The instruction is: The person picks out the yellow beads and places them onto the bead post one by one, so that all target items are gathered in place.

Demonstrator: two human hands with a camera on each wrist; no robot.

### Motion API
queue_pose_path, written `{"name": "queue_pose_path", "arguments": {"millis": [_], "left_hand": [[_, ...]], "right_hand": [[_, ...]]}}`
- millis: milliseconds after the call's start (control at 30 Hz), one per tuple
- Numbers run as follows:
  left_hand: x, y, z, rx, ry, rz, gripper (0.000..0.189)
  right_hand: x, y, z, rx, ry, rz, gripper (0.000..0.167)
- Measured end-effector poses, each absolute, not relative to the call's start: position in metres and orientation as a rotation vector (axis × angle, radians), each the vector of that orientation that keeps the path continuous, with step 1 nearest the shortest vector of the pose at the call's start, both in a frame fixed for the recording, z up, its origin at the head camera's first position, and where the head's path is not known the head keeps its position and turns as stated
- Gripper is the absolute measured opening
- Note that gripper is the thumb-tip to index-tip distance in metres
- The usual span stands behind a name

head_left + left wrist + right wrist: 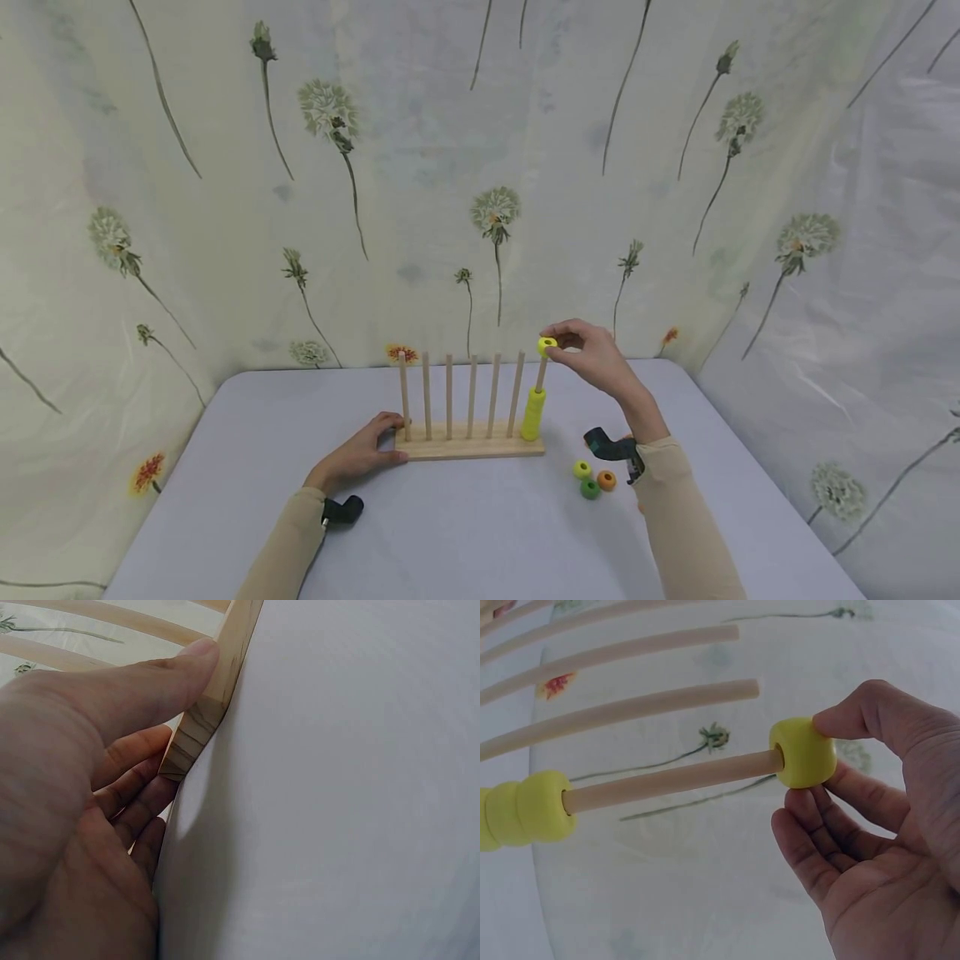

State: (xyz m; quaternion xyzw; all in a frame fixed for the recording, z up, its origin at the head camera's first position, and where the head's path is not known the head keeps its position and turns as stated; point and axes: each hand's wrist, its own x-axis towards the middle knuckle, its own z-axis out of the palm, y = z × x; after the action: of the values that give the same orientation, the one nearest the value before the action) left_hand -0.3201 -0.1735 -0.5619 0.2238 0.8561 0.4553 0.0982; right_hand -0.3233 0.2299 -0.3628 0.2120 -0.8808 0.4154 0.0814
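Note:
A wooden base (pixel 468 450) with a row of several upright pegs stands on the table. My left hand (pixel 365 450) holds its left end, the thumb (pixel 169 686) on the front edge and the fingers round behind. Stacked yellow beads (pixel 533 415) fill the lower part of the rightmost peg (pixel 675 781). At the top of that peg, my right hand (pixel 592 357) pinches another yellow bead (pixel 804 752) between thumb and fingers. The peg's tip goes into this bead's hole, and bare wood shows between it and the stack.
Right of the base lie loose beads: a yellow-green bead (pixel 582 469), a green bead (pixel 590 488) and an orange bead (pixel 607 480). More orange shows partly hidden by the right forearm. A flower-patterned curtain (pixel 420 275) hangs behind the white table (pixel 465 533).

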Motion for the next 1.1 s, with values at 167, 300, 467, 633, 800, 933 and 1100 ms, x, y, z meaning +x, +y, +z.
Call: {"name": "queue_pose_path", "arguments": {"millis": [167,300,467,633,800,933,1100], "left_hand": [[-0.319,-0.173,-0.560,0.649,2.541,1.338,0.065],[-0.319,-0.173,-0.561,0.646,2.540,1.335,0.065],[-0.319,-0.174,-0.561,0.667,2.540,1.337,0.063],[-0.319,-0.174,-0.561,0.695,2.544,1.332,0.063],[-0.319,-0.174,-0.560,0.698,2.541,1.333,0.064],[-0.318,-0.175,-0.559,0.691,2.532,1.342,0.065],[-0.317,-0.174,-0.559,0.664,2.526,1.348,0.068]], "right_hand": [[-0.325,0.229,-0.364,0.633,-2.633,1.249,0.030],[-0.326,0.230,-0.367,0.642,-2.633,1.250,0.029],[-0.326,0.230,-0.370,0.641,-2.652,1.247,0.029],[-0.325,0.230,-0.370,0.640,-2.657,1.256,0.029],[-0.325,0.230,-0.370,0.635,-2.661,1.266,0.030],[-0.325,0.230,-0.370,0.640,-2.654,1.266,0.030],[-0.325,0.230,-0.373,0.635,-2.653,1.270,0.031]]}}
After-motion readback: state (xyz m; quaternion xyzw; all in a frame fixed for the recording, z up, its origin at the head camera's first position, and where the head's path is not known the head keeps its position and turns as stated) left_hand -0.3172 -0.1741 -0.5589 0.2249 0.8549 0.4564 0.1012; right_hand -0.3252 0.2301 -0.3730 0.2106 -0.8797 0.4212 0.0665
